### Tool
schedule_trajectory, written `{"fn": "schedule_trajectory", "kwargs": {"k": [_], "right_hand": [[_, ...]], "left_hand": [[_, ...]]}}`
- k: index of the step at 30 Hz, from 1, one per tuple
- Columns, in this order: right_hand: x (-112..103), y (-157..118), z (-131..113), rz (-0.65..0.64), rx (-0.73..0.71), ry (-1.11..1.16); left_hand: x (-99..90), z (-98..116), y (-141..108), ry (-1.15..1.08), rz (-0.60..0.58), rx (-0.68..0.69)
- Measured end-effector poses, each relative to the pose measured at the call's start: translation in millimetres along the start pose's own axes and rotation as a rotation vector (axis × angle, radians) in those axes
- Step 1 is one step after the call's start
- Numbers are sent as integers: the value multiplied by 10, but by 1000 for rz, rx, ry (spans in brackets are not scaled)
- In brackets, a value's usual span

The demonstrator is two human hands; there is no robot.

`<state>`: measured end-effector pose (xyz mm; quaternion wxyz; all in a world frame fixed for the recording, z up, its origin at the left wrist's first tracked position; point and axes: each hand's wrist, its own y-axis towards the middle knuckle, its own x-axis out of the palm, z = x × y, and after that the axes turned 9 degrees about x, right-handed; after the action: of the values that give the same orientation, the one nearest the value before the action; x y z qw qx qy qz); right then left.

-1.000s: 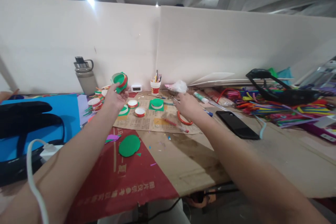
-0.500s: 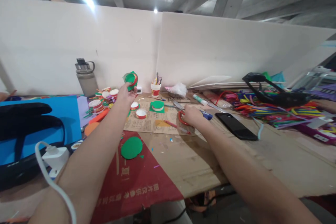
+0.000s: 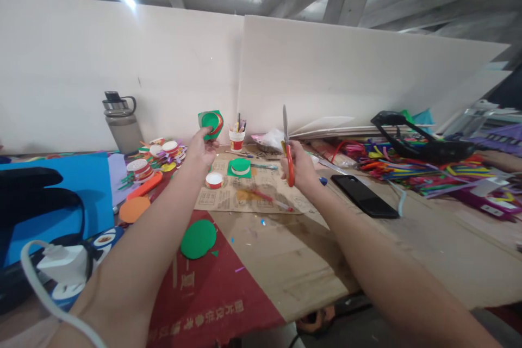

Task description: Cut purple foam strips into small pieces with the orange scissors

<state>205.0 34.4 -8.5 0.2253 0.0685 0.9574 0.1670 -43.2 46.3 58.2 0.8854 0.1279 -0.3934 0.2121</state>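
At far centre, raised above the printed sheet (image 3: 228, 202): green-backed ring (image 3: 210, 118) left, scissors (image 3: 291, 167) right.
Grasped in left hand (image 3: 199, 155) by the rim, with fingers partly curled; liable to crease if pinched too hard. Grasped in right hand (image 3: 303, 167) by the orange-red handles, with fingers closed and blades upward; liable to nick ring or left fingers if swung inward.

The pen cup (image 3: 237, 140) stands at the back of the table (image 3: 281, 261), before the wall panels (image 3: 196, 76), with the bottle (image 3: 122, 125) well to its left and the plastic bag (image 3: 274, 139) just to its right. Before the cup, a ring (image 3: 214, 180) lies on the paper sheet (image 3: 228, 198), left of a ring-topped square (image 3: 238, 174). The phone (image 3: 364, 196) lies farther right, before the pipe cleaners (image 3: 391, 160).
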Motion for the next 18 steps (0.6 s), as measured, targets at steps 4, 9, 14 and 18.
{"fn": "schedule_trajectory", "kwargs": {"k": [4,9,14,18], "right_hand": [[159,-156,-95,-142,-110,197],[207,-234,-147,-207,-192,165],[251,-221,-181,-196,-57,309],[255,-267,-217,-195,-105,195]], "left_hand": [[22,15,-42,-18,-17,9],[48,-118,-129,70,-121,-10],[113,-218,-256,141,-198,-41],[192,-200,-417,109,-293,-58]]}}
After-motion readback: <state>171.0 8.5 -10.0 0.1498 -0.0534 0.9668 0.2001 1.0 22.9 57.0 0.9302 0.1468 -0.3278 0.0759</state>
